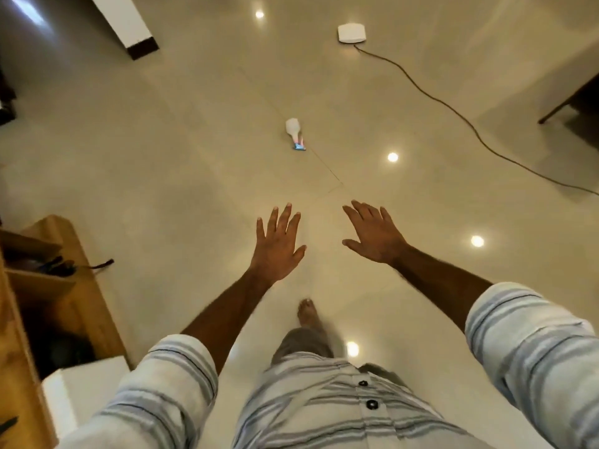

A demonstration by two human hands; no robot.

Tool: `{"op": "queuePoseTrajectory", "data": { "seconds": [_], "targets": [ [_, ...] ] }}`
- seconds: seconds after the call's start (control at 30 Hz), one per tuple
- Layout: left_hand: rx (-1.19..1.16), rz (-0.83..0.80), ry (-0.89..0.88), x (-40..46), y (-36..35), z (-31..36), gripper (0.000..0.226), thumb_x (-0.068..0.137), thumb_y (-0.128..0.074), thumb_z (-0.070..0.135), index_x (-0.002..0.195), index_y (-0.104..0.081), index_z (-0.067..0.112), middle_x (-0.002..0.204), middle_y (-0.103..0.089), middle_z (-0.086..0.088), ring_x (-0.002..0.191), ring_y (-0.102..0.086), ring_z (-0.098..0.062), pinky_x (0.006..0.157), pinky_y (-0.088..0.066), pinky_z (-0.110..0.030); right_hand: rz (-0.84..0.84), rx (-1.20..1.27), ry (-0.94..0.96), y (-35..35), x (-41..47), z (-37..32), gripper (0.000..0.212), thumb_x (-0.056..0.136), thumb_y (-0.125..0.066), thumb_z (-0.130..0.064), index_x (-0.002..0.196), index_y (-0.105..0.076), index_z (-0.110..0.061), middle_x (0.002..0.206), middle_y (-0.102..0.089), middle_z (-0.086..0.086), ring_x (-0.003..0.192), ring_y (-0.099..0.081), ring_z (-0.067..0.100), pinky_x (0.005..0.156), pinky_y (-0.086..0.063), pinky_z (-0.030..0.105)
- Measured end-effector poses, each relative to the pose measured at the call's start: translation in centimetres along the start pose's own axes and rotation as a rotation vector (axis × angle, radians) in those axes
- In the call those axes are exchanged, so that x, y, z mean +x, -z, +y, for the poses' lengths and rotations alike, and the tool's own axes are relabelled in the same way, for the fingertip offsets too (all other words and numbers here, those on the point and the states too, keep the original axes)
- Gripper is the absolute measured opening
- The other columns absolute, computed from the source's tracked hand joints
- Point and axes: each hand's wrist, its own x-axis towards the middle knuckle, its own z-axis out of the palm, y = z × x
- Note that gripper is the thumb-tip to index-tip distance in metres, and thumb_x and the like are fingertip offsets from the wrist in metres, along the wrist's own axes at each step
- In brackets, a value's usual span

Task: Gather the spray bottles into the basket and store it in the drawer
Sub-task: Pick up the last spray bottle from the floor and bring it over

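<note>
A white spray bottle (294, 130) with a blue and pink nozzle lies on its side on the glossy beige floor, ahead of me and a little left of centre. My left hand (278, 246) is stretched out in front with fingers spread and nothing in it, well short of the bottle. My right hand (372, 233) is beside it, also spread and empty. No basket is in view.
A wooden cabinet (48, 286) with open compartments holding dark items stands at the left. A white box (351, 33) with a dark cable (453, 108) trailing right lies far ahead. A white pillar (129, 21) rises at the top left, dark furniture (573, 102) at the right. My bare foot (308, 314) is below my hands.
</note>
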Motion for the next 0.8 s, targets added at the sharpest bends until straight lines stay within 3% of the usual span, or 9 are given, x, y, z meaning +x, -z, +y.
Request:
{"op": "queuePoseTrajectory", "data": {
  "seconds": [0.33,0.57,0.8],
  "targets": [
    [-0.001,-0.027,-0.012,22.4,7.5,-6.3,0.076,0.101,-0.039,0.053,0.16,-0.009,0.015,0.17,0.003,-0.01,0.157,0.001,-0.034,0.124,-0.008,-0.057,-0.039,0.03,-0.008,7.9,20.7,6.1,0.079,0.096,-0.051,-0.049,0.157,-0.012,-0.018,0.166,-0.012,0.008,0.152,-0.015,0.03,0.122,-0.014,0.055],
    [-0.083,-0.08,0.099,36.0,10.8,-9.4,0.075,0.102,-0.039,0.051,0.16,-0.01,0.015,0.17,0.003,-0.009,0.157,0.0,-0.033,0.125,-0.009,-0.056,-0.115,0.08,0.073,12.5,37.3,11.9,0.075,0.097,-0.049,-0.047,0.157,-0.014,-0.018,0.166,-0.012,0.007,0.152,-0.015,0.028,0.122,-0.012,0.054],
    [-0.265,-0.079,0.215,49.1,13.5,-12.7,0.072,0.102,-0.043,0.046,0.16,-0.012,0.016,0.17,0.002,-0.009,0.157,-0.002,-0.031,0.127,-0.01,-0.053,-0.25,-0.031,0.156,15.7,53.6,16.6,0.074,0.097,-0.049,-0.048,0.156,-0.017,-0.018,0.165,-0.016,0.009,0.15,-0.02,0.028,0.121,-0.019,0.05]
  ]
}}
